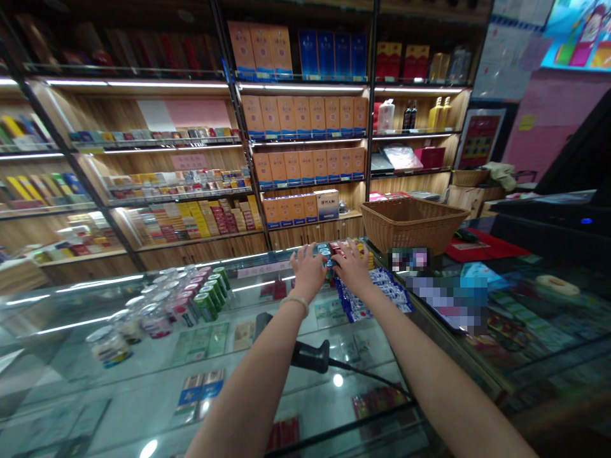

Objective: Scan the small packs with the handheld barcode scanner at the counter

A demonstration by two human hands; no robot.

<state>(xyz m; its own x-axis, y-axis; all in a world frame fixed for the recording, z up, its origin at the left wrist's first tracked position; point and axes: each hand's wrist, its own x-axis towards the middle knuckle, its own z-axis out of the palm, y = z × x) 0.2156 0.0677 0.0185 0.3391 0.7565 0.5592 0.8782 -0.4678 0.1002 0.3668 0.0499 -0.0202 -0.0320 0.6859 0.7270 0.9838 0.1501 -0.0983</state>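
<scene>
Both my arms reach across the glass counter (214, 356) to a row of small packs at its far edge. My left hand (309, 275) has its fingers spread at the left end of the row, the thumb against the blue packs (324, 250). Fingers apart, my right hand (353, 270) lies over the red packs (339, 246), its thumb close to the left one. Yellow packs (370, 257) show just right of it. Blue-and-white packets (382, 289) lie in front of that hand, partly behind my right forearm. A black handheld scanner (310, 356) lies beneath my left forearm, its cable running right.
Jars (109, 346) and green cans (206, 305) stand in rows on the left of the counter. A wicker basket (410, 226) is beyond my right hand. At right are a red mat (487, 247) and a dark monitor (577, 146). Shelves with orange boxes (305, 117) line the back.
</scene>
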